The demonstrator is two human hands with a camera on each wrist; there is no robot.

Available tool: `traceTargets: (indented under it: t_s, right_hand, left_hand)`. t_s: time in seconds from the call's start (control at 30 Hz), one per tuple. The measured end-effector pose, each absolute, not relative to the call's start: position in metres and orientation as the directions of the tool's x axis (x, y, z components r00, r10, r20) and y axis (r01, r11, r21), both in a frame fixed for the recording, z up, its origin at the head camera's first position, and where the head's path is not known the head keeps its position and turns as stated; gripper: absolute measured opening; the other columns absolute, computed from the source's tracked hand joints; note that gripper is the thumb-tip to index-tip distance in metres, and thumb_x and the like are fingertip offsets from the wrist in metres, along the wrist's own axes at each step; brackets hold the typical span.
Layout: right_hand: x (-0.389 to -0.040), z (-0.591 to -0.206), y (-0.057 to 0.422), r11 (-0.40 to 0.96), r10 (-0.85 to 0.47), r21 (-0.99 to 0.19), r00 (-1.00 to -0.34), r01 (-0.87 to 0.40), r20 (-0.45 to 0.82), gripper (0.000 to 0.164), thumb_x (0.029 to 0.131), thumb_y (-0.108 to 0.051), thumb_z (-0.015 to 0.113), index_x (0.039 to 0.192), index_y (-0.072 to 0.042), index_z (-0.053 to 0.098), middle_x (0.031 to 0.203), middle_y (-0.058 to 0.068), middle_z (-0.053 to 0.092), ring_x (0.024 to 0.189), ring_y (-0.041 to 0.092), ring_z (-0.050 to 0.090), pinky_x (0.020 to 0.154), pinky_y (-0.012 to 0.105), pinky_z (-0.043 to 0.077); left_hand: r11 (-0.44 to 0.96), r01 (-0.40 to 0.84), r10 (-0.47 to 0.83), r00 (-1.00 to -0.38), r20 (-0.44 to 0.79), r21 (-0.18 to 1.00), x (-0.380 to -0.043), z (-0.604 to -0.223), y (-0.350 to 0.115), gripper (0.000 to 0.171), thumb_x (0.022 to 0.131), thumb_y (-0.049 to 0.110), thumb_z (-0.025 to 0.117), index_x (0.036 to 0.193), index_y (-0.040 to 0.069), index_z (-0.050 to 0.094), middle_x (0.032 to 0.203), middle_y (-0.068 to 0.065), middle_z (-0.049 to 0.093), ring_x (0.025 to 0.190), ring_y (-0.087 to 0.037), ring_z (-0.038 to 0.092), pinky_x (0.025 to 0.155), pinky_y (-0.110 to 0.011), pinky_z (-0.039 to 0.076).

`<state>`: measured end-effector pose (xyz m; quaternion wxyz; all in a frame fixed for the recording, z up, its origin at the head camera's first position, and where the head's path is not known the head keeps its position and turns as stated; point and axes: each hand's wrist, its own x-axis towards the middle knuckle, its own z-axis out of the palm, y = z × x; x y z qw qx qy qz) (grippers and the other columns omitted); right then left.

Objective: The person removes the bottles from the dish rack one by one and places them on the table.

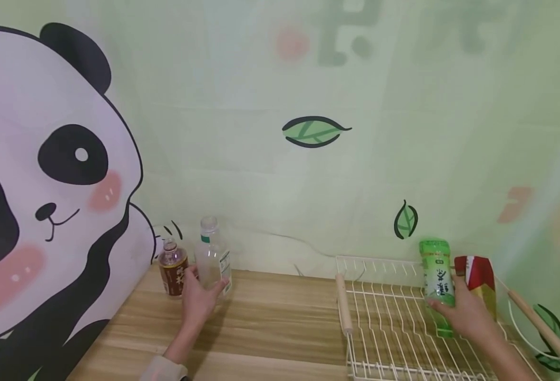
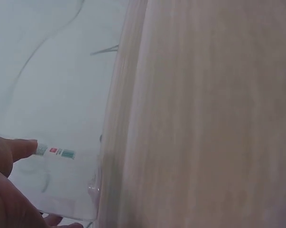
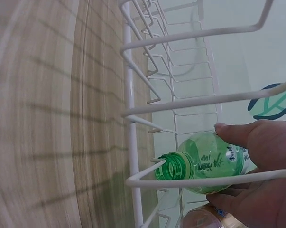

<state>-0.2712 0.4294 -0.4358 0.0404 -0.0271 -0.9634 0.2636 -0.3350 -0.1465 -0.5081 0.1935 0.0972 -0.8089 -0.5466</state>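
Observation:
On the left of the tabletop, my left hand [image 1: 200,297] holds a clear plastic bottle [image 1: 208,259] between thumb and fingers. The bottle is upright and uncapped, with a small printed label; its side fills the lower left of the left wrist view. Close beside it stands a brown-labelled bottle [image 1: 174,271], also without a cap. At the right, my right hand [image 1: 470,312] grips a green plastic bottle [image 1: 437,270] upside down in the white wire rack [image 1: 379,317]. Its open green mouth [image 3: 171,167] points down between the wires in the right wrist view.
A red-and-gold item [image 1: 479,280] is in the rack just beyond my right hand. Wooden handles [image 1: 343,304] stand at both sides of the rack. A wall hanging [image 1: 260,185] with a panda and leaves rises behind the wooden tabletop [image 1: 280,323].

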Motion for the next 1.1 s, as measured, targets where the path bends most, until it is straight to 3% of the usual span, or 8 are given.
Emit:
traceTargets:
  t_s: [0.37, 0.57, 0.7, 0.93, 1.1]
  right_hand:
    - [-0.272, -0.435, 0.427, 0.856, 0.06, -0.517, -0.991, -0.011, 0.122, 0.106, 0.098, -0.036, 0.078, 0.158, 0.02, 0.009, 0.123, 0.043, 0.058, 0.096, 0.042, 0.067, 0.071, 0.05, 0.062]
    - [-0.268, -0.43, 0.423, 0.877, 0.054, -0.478, -0.977, -0.052, 0.205, 0.105, 0.091, -0.027, 0.085, 0.155, 0.022, 0.018, 0.13, 0.048, 0.053, 0.103, 0.054, 0.065, 0.078, 0.062, 0.061]
    - [-0.262, -0.424, 0.42, 0.865, 0.074, -0.499, -0.969, -0.055, 0.235, 0.103, 0.089, -0.027, 0.087, 0.155, 0.02, 0.023, 0.133, 0.047, 0.053, 0.101, 0.052, 0.066, 0.074, 0.058, 0.063]
    - [-0.251, -0.407, 0.407, 0.841, 0.061, -0.527, -0.946, -0.122, 0.318, 0.102, 0.092, -0.038, 0.084, 0.158, 0.015, 0.027, 0.144, 0.045, 0.049, 0.124, 0.061, 0.056, 0.091, 0.069, 0.057]
    - [-0.239, -0.389, 0.386, 0.818, 0.071, -0.547, -0.914, -0.175, 0.399, 0.101, 0.091, -0.042, 0.085, 0.161, 0.007, 0.03, 0.147, 0.04, 0.05, 0.129, 0.058, 0.054, 0.094, 0.068, 0.056]
  left_hand:
    - [0.385, 0.052, -0.355, -0.913, 0.2, 0.922, -0.328, -0.496, -0.143, 0.09, 0.089, 0.018, 0.083, 0.156, -0.008, 0.028, 0.154, -0.034, 0.039, 0.142, -0.051, 0.042, 0.12, -0.068, 0.034]
    - [0.447, 0.049, -0.326, -0.921, 0.213, 0.893, -0.321, -0.482, -0.141, 0.106, 0.091, 0.027, 0.082, 0.164, -0.006, 0.013, 0.165, -0.034, 0.023, 0.149, -0.054, 0.031, 0.122, -0.069, 0.028]
    - [0.474, 0.052, -0.307, -0.926, 0.22, 0.879, -0.313, -0.47, -0.139, 0.111, 0.092, 0.031, 0.082, 0.167, -0.004, 0.007, 0.169, -0.033, 0.014, 0.152, -0.055, 0.025, 0.122, -0.07, 0.025]
    - [0.561, 0.157, -0.281, -0.888, 0.365, 0.813, -0.296, -0.447, -0.136, 0.119, 0.091, 0.032, 0.085, 0.168, 0.002, -0.001, 0.172, -0.03, 0.006, 0.155, -0.054, 0.019, 0.122, -0.071, 0.025]
    - [0.611, 0.329, -0.252, -0.782, 0.57, 0.72, -0.283, -0.426, -0.128, 0.117, 0.088, 0.029, 0.089, 0.17, 0.008, 0.007, 0.169, -0.027, 0.017, 0.156, -0.047, 0.021, 0.123, -0.068, 0.027]
